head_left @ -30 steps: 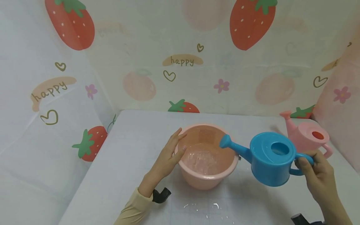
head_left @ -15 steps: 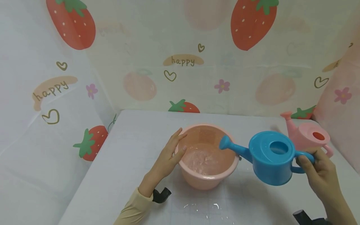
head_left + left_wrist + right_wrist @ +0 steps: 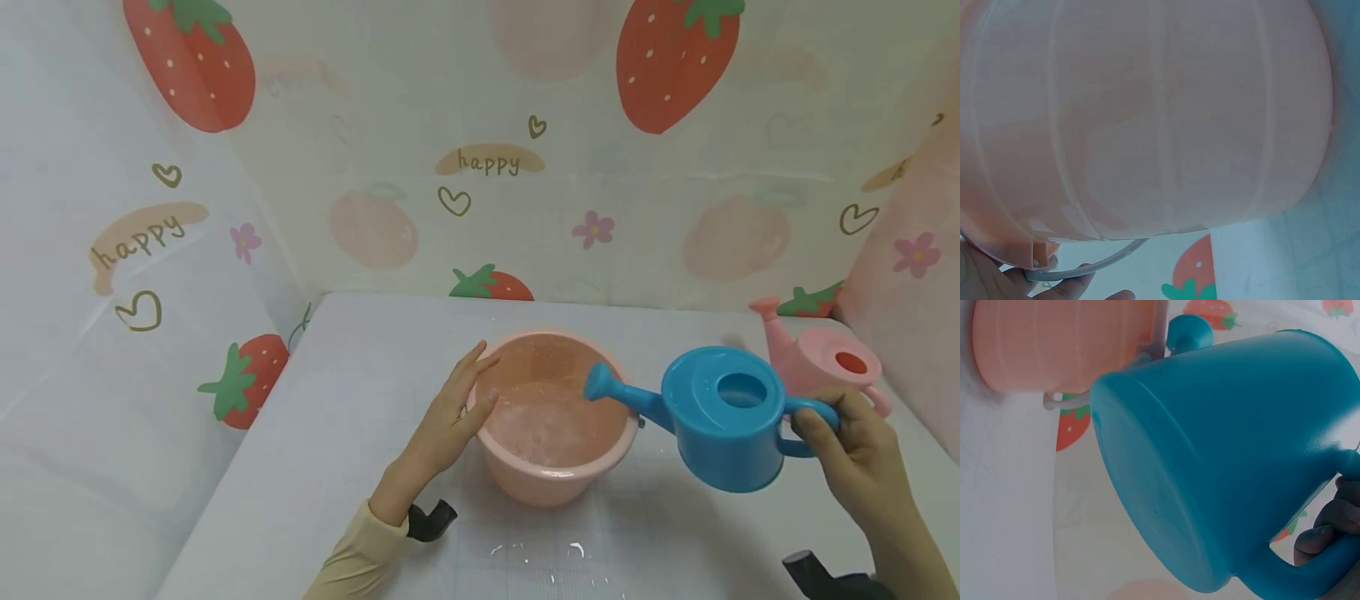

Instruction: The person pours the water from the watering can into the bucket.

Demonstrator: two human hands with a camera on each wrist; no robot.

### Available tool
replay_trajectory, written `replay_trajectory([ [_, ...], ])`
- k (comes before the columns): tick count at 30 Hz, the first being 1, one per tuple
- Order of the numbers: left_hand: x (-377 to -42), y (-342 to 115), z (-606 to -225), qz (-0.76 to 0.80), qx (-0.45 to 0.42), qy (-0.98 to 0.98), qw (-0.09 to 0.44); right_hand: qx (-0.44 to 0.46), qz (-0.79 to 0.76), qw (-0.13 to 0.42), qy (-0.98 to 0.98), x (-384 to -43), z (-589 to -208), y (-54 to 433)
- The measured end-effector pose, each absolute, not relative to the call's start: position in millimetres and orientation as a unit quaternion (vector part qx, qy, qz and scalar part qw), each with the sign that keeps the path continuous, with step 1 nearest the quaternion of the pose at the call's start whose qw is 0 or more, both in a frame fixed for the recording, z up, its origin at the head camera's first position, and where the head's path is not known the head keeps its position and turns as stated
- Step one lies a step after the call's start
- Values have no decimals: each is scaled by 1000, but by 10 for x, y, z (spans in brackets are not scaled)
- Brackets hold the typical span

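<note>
My right hand (image 3: 862, 467) grips the handle of a blue watering can (image 3: 723, 446), fingers curled round it. The can is held above the table, its spout (image 3: 626, 392) reaching over the right rim of a pink bucket (image 3: 543, 492). Shallow, rippled water (image 3: 547, 425) shows inside the bucket. At the bucket's left rim rests my left hand (image 3: 438, 429), with fingers extended and spread. In the left wrist view, its fingertips (image 3: 1075, 287) show beside the bucket's grey carrying handle (image 3: 1110, 261). The right wrist view shows the blue can's base and my curled fingers (image 3: 1329, 528).
A pink watering can (image 3: 813, 358) stands at the back right, partly behind the blue one. Water drops (image 3: 576, 548) lie on the white table (image 3: 315, 467) in front of the bucket. A strawberry-printed sheet (image 3: 390, 125) hangs behind and along both sides.
The rear of the blue watering can has risen slightly, together with my right hand. The splashing in the bucket's water has become fainter. My left hand stays at the rim.
</note>
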State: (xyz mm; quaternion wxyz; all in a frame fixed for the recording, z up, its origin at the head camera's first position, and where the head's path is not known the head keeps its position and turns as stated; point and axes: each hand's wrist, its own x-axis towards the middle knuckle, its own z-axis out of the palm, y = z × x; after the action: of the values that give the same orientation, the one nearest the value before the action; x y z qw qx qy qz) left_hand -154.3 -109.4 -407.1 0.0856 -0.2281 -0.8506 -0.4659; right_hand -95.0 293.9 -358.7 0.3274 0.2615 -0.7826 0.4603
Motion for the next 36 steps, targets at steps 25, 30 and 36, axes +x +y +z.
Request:
replay_trajectory([
  [25, -1556, -1098, -4083, -464, -226, -852, 86, 259, 458, 327, -785, -993, -3504, 2929],
  [30, -1555, -1099, -4082, -463, -229, -852, 87, 268, 458, 327, -782, -1003, -3496, 2938],
  [36, -1545, -1103, -4083, -465, -225, -852, 84, 270, 456, 326, -783, -1007, -3488, 2933],
])
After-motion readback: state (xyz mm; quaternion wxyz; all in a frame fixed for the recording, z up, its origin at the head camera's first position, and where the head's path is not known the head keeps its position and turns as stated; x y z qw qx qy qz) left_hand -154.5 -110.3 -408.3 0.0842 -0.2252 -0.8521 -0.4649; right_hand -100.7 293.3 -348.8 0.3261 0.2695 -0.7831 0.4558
